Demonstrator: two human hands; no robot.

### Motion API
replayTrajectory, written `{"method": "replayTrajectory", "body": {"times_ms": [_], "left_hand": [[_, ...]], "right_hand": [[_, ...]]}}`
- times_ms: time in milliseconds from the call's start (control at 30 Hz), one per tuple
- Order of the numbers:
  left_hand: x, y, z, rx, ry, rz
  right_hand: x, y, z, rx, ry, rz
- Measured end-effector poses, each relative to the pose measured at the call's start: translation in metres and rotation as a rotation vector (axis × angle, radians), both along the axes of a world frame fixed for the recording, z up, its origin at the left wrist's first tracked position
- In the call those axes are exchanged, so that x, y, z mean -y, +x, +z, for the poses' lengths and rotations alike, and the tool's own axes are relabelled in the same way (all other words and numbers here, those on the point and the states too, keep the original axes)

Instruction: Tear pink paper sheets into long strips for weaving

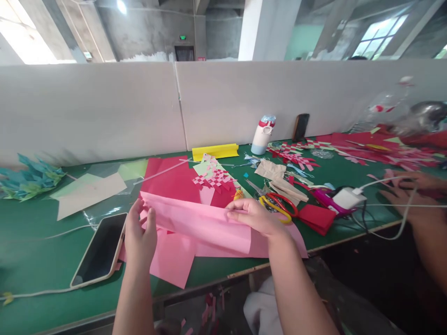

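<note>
Pink paper (206, 225), folded lengthwise into a long strip, stretches between both hands, just above the near edge of the green table (38, 237). The left hand (140, 228) has its thumb and fingers closed on the strip's left end. The right hand (256, 216) pinches the upper edge toward the other end, thumb against curled fingertips.

Beneath the strip lie more pink sheets (172, 263), one corner reaching toward the table edge. Just behind it spreads a red sheet (159, 174), with red-and-pink checked woven pieces (214, 179) near its right side. Scissors (284, 216) with yellow and red handles rest just beyond the right hand, and a folded red paper (317, 218) lies near them. A phone (101, 249) lies face up beside the left forearm.

Farther out, a folded yellow sheet (214, 151) and an upright white-and-blue bottle (262, 137) stand near the pale partition (91, 107). Teal paper leaves (30, 177) sit at the far left. On the right, past a white charger (349, 198) and its cables, another person's hand (401, 197) rests at the table.
</note>
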State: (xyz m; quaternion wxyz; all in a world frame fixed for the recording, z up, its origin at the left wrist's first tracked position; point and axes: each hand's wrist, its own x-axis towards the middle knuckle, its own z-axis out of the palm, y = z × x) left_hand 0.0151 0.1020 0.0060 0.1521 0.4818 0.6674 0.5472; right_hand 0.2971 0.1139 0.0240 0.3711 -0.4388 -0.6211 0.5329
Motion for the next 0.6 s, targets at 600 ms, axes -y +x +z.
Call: {"method": "replayTrajectory", "body": {"times_ms": [600], "left_hand": [[0.014,-0.027,0.027,0.677,-0.125,-0.093]], "right_hand": [[0.006,0.023,0.010,-0.130,-0.164,0.077]]}}
